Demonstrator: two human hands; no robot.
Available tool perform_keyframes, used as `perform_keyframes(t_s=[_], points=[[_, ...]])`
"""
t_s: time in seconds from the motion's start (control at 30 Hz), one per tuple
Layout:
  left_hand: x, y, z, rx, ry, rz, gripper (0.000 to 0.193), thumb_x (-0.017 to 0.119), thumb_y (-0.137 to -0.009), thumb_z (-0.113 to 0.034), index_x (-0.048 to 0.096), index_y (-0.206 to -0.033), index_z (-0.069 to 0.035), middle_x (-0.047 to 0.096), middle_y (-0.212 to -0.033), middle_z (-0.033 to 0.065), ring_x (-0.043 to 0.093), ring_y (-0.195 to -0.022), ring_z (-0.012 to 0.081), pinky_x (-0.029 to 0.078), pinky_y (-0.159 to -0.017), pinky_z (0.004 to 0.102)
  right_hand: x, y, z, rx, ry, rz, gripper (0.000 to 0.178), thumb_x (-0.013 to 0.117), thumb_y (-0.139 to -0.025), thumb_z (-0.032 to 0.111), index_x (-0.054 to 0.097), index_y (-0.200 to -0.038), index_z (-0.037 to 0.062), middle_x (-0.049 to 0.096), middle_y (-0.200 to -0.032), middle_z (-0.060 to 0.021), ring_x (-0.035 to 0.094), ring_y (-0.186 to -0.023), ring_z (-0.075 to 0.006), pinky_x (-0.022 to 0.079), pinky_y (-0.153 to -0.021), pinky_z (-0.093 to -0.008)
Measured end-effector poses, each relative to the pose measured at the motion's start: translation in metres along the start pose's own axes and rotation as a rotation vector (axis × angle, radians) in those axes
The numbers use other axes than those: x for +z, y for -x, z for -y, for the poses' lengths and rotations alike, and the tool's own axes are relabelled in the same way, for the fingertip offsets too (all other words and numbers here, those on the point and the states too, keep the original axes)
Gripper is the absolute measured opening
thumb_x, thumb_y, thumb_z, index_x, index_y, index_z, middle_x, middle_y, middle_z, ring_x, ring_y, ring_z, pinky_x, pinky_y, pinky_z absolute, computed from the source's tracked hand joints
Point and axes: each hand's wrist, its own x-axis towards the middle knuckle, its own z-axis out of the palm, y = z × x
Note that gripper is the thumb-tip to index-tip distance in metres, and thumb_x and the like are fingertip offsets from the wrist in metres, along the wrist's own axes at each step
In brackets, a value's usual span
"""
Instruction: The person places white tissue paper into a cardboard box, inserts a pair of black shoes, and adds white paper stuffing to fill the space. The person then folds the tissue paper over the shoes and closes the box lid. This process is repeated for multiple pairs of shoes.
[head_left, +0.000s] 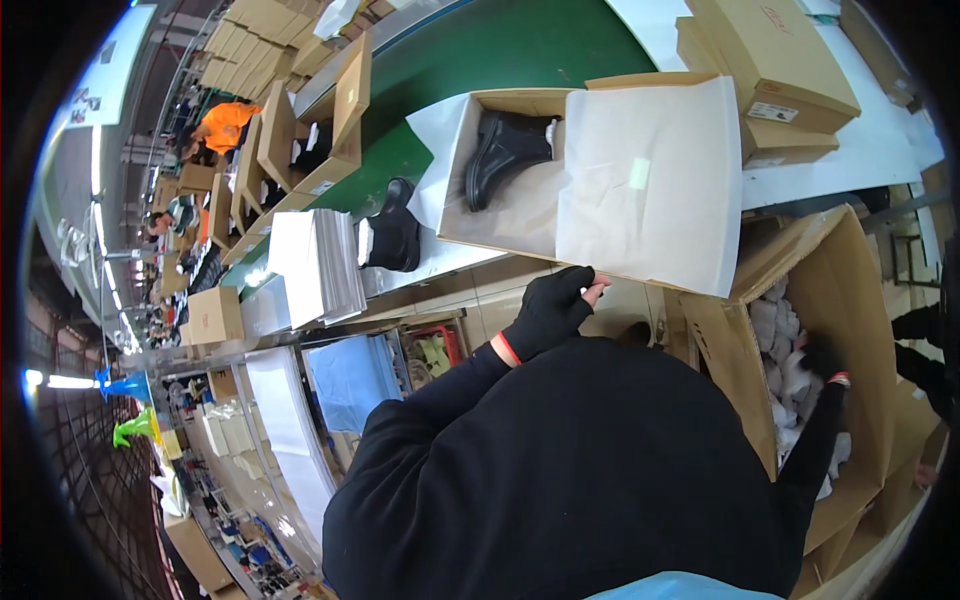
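Note:
My left hand, in a black fingerless glove, hangs just in front of the open shoebox. Its fingers are curled together, and a small white bit shows at them. My right hand reaches into a big cardboard carton of crumpled white paper wads; motion blurs its fingers. One black ankle boot lies inside the shoebox on tissue paper, which also drapes over the opened lid. Left of the box, another black boot rests on the bench, white stuffing in its opening.
A stack of white sheets stands left of the loose boot. Behind runs a green conveyor belt with open shoeboxes farther left. Closed shoeboxes are piled at the back right. Blue sheets lie on a lower shelf.

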Motion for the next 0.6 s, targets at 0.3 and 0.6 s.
perform_keyframes(t_s=[0.3, 0.6], points=[[-0.019, -0.027, 0.001, -0.066, 0.625, 0.360, 0.090, 0.064, -0.084, -0.049, 0.015, -0.151, -0.015, 0.039, -0.141, 0.0116, 0.053, -0.112, 0.0223, 0.045, -0.086, 0.0339, -0.168, 0.145, 0.261, -0.411, -0.723, -0.877, 0.038, 0.062, -0.084, 0.011, 0.055, -0.120, 0.0028, 0.058, -0.118, -0.0126, 0.056, -0.108, -0.0232, 0.046, -0.091, -0.0354], [-0.133, -0.038, 0.024, -0.007, 0.802, 0.195, 0.062, 0.076, -0.072, -0.023, 0.047, -0.124, -0.007, 0.055, -0.109, 0.0058, 0.054, -0.103, 0.0163, 0.043, -0.088, 0.0290, -0.108, -0.014, 0.559, -0.730, -1.471, -0.176, 0.072, 0.070, -0.077, 0.005, 0.036, -0.140, 0.0007, 0.051, -0.132, -0.0128, 0.049, -0.123, -0.0237, 0.040, -0.102, -0.0369]])
